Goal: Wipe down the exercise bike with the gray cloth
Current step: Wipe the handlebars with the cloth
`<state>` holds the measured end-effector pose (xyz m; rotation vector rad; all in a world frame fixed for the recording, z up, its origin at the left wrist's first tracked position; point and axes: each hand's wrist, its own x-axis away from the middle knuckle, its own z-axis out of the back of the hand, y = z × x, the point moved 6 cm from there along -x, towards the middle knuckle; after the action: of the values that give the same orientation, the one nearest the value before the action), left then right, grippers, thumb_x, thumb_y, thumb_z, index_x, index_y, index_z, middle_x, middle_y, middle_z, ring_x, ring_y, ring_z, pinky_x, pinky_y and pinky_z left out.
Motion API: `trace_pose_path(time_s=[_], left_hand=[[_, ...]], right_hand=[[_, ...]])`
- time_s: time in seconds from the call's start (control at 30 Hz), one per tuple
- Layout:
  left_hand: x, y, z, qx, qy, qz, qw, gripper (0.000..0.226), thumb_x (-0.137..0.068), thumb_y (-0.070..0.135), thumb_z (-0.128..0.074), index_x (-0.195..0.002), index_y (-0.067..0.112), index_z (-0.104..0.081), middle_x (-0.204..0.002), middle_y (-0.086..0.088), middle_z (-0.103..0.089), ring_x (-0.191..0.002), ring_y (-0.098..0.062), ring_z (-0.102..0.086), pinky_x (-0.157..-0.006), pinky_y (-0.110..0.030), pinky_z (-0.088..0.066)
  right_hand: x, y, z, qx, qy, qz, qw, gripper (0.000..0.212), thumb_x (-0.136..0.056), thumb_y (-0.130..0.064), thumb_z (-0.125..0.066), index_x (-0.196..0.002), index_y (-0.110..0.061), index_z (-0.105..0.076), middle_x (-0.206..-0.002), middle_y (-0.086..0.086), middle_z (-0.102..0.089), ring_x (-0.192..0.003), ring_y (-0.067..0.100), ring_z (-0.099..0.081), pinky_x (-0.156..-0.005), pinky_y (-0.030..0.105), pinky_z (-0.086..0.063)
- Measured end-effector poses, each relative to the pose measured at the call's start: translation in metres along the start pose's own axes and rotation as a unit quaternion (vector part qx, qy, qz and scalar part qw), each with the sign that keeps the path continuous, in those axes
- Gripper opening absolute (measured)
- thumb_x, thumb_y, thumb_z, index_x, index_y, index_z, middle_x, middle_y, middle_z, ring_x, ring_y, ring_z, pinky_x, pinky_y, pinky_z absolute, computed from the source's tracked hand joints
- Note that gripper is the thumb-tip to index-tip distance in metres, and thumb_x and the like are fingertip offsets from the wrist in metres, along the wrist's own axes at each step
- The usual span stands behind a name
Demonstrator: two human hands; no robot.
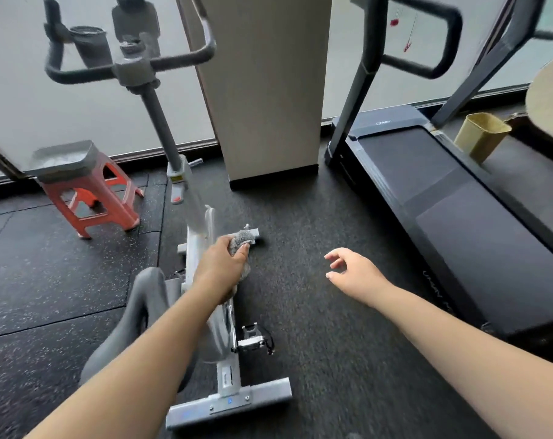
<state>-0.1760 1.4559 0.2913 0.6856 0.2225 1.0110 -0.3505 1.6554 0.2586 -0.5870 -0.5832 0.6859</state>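
The white and grey exercise bike (186, 185) stands in the left half of the head view, its black handlebars up top and its grey saddle (148, 299) low beside my left forearm. My left hand (221, 267) is shut on the gray cloth (242, 240), which is pressed low on the frame by the front floor bar. The pedal (253, 339) and the rear floor bar (237, 403) lie below my arm. My right hand (352, 269) hovers over the dark floor to the right of the bike, fingers apart and holding nothing.
An orange plastic stool (91, 198) with a grey tray on it stands left of the bike. A beige pillar (268, 90) rises behind. A black treadmill (443, 198) fills the right side, with a yellowish bin (480, 134) beyond it. Dark rubber flooring lies between bike and treadmill.
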Motion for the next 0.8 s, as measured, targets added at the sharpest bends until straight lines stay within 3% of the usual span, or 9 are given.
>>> trace_pose_path(time_s=[0.13, 0.33, 0.43, 0.6, 0.73, 0.8], left_hand=[[-0.006, 0.039, -0.037, -0.031, -0.010, 0.006, 0.999, 0.031, -0.090, 0.040, -0.052, -0.108, 0.015, -0.057, -0.108, -0.013, -0.065, -0.099, -0.032, -0.058, -0.079, -0.034, -0.043], [-0.037, 0.067, -0.050, -0.051, 0.003, 0.004, 0.999, 0.035, -0.089, 0.039, -0.056, -0.113, 0.013, -0.057, -0.110, -0.011, -0.063, -0.100, -0.029, -0.056, -0.078, -0.030, -0.037], [-0.069, 0.075, -0.048, -0.036, 0.021, 0.011, 0.999, 0.036, -0.088, 0.037, -0.058, -0.115, 0.012, -0.058, -0.111, -0.012, -0.059, -0.097, -0.026, -0.053, -0.077, -0.026, -0.033], [-0.138, 0.101, -0.041, 0.024, 0.036, 0.007, 0.999, 0.045, -0.084, 0.039, -0.063, -0.125, 0.023, -0.051, -0.122, -0.006, -0.056, -0.108, -0.023, -0.054, -0.086, -0.028, -0.038], [-0.186, 0.137, -0.033, 0.047, 0.053, -0.042, 0.997, 0.036, -0.080, 0.036, -0.067, -0.114, 0.035, -0.054, -0.113, 0.000, -0.057, -0.099, -0.017, -0.055, -0.087, -0.029, -0.043], [-0.205, 0.157, -0.027, 0.047, 0.069, -0.080, 0.993, 0.037, -0.078, 0.032, -0.070, -0.113, 0.033, -0.056, -0.109, 0.002, -0.054, -0.099, -0.013, -0.053, -0.085, -0.022, -0.037]], right_hand=[[-0.019, 0.018, 0.042, 0.015, -0.017, 0.018, 1.000, 0.033, -0.084, -0.024, -0.059, -0.117, -0.022, -0.055, -0.102, -0.004, -0.060, -0.090, 0.014, -0.056, -0.086, 0.026, -0.044], [-0.068, 0.022, 0.065, -0.022, -0.043, 0.027, 0.998, 0.030, -0.085, -0.023, -0.059, -0.116, -0.023, -0.055, -0.097, -0.004, -0.062, -0.084, 0.014, -0.056, -0.073, 0.023, -0.041], [-0.102, 0.009, 0.074, -0.029, -0.046, 0.038, 0.998, 0.031, -0.085, -0.024, -0.059, -0.116, -0.023, -0.056, -0.097, -0.004, -0.063, -0.087, 0.014, -0.058, -0.074, 0.023, -0.043], [-0.171, -0.030, 0.105, -0.024, -0.031, 0.081, 0.996, 0.031, -0.084, -0.026, -0.059, -0.115, -0.025, -0.055, -0.099, -0.005, -0.064, -0.089, 0.014, -0.059, -0.072, 0.023, -0.042], [-0.223, -0.052, 0.136, -0.026, -0.012, 0.103, 0.994, 0.031, -0.084, -0.028, -0.061, -0.114, -0.025, -0.056, -0.095, -0.007, -0.065, -0.079, 0.009, -0.057, -0.071, 0.022, -0.043], [-0.246, -0.063, 0.145, -0.043, -0.006, 0.114, 0.993, 0.032, -0.084, -0.032, -0.062, -0.114, -0.025, -0.056, -0.090, -0.010, -0.064, -0.077, 0.006, -0.056, -0.071, 0.021, -0.042]])
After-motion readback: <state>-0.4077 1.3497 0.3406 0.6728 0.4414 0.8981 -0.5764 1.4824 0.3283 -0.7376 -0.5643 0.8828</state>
